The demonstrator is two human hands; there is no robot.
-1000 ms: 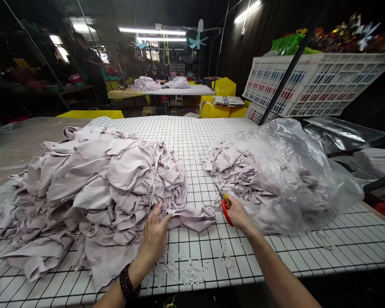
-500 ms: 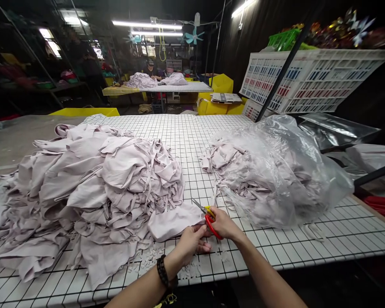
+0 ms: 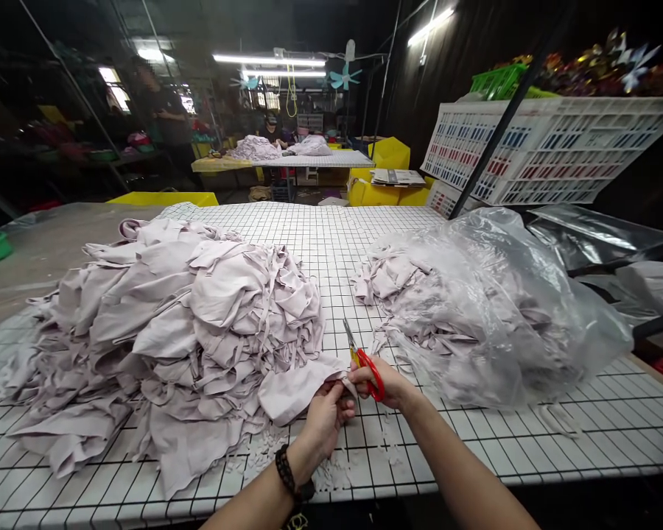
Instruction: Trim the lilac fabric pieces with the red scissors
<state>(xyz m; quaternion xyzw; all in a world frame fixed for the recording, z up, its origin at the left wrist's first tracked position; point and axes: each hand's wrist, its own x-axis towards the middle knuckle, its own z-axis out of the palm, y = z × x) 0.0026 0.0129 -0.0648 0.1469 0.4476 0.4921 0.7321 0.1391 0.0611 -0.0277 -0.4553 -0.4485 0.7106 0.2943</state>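
Note:
My left hand pinches the end of a pale pinkish-grey fabric piece, which stretches left toward the big heap. In my right hand are scissors with red and yellow handles, their blades pointing up and away from me. My right fingertips also touch the fabric's edge, close to the left fingers. A large heap of the same fabric lies to the left. At the right, a clear plastic bag partly covers another pile. Small fabric scraps lie below my left hand.
The table has a white cover with a black grid. A white crate stands beyond its right side, behind a dark slanting pole. Farther back are yellow containers, another table and two people.
The scissors have turned more upright in my right hand, and its fingertips now meet the fabric beside my left hand. The whole view has shifted slightly.

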